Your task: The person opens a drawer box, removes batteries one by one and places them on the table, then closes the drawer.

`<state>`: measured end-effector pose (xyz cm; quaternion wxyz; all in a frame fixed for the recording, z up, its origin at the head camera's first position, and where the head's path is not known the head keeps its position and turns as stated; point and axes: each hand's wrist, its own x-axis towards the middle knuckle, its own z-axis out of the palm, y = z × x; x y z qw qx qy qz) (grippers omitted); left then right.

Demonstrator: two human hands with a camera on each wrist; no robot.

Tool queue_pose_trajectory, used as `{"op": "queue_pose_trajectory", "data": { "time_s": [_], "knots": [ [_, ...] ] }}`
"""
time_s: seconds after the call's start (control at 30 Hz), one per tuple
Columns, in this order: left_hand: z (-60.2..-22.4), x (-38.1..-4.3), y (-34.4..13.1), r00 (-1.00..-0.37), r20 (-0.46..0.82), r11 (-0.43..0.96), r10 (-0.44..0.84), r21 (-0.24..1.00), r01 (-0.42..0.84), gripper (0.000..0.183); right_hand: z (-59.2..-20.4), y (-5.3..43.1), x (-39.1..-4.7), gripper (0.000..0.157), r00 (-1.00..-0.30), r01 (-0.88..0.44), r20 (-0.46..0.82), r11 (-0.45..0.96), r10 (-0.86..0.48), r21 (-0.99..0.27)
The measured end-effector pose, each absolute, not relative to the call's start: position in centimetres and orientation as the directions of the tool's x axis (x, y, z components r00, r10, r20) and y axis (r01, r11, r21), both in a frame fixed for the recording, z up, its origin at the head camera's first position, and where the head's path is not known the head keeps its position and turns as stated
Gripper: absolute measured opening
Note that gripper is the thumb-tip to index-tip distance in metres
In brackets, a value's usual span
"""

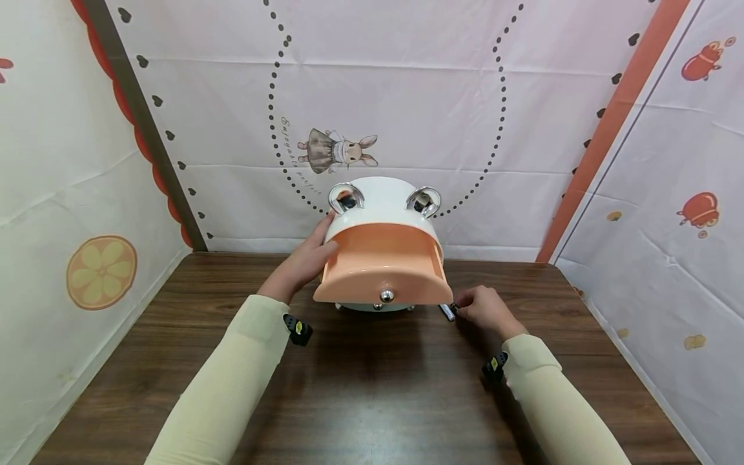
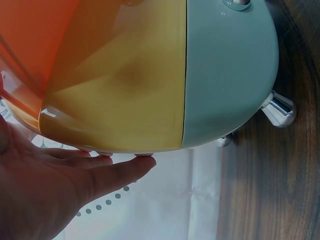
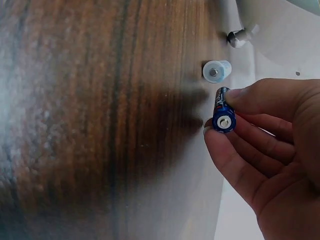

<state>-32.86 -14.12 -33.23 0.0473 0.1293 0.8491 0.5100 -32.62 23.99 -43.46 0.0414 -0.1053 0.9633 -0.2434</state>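
A rounded small cabinet (image 1: 383, 200) with a white top and two chrome-ringed, eye-like knobs stands at the back of the table. Its peach top drawer (image 1: 354, 289) is pulled out, and nothing shows inside. My left hand (image 1: 301, 263) rests along the cabinet's left side with its fingers nearly straight, as the left wrist view also shows. Right of the cabinet, my right hand (image 1: 487, 311) pinches a small blue battery (image 3: 224, 115) between thumb and fingers, just above the table. Close beside it, a pale battery (image 3: 216, 72) lies on the wood.
Below the drawer sit a yellow tier (image 2: 125, 85) and a pale green tier (image 2: 225, 75), on short chrome feet (image 2: 279, 110). The dark wooden table (image 1: 372, 394) extends toward me. Printed cloth walls (image 1: 407, 116) enclose its back and sides.
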Motion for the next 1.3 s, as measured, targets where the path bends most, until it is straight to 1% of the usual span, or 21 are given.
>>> {"op": "queue_pose_trajectory", "data": {
  "time_s": [0.2,0.37,0.57,0.73,1.13,1.3],
  "knots": [
    [-33.2,-32.6,-14.1,-0.966,0.054,0.441,0.253,0.882,0.164,0.070,-43.5,23.8,-32.4,0.010,-0.977,-0.175,-0.028,0.872,-0.211,-0.457],
    [-32.8,-32.3,-14.1,-0.963,0.060,0.435,0.264,0.883,0.175,0.070,-43.3,23.7,-32.2,0.011,-0.980,-0.164,-0.027,0.875,-0.198,-0.456],
    [-31.0,-31.0,-13.7,-0.956,0.034,0.404,0.291,0.902,0.155,0.071,-43.2,23.6,-31.9,0.009,-0.982,-0.154,-0.029,0.876,-0.188,-0.458],
    [-30.1,-30.0,-13.5,-0.956,0.029,0.425,0.291,0.891,0.156,0.071,-43.3,23.7,-32.0,0.008,-0.982,-0.155,-0.028,0.875,-0.188,-0.459],
    [-30.4,-30.0,-13.6,-0.958,0.020,0.433,0.285,0.889,0.147,0.071,-43.7,24.0,-31.7,0.014,-0.979,-0.182,0.005,0.868,-0.203,-0.462],
    [-30.4,-30.0,-13.6,-0.958,0.024,0.428,0.286,0.891,0.150,0.071,-43.6,24.0,-31.5,0.016,-0.983,-0.177,0.034,0.868,-0.182,-0.463]
  ]
}}
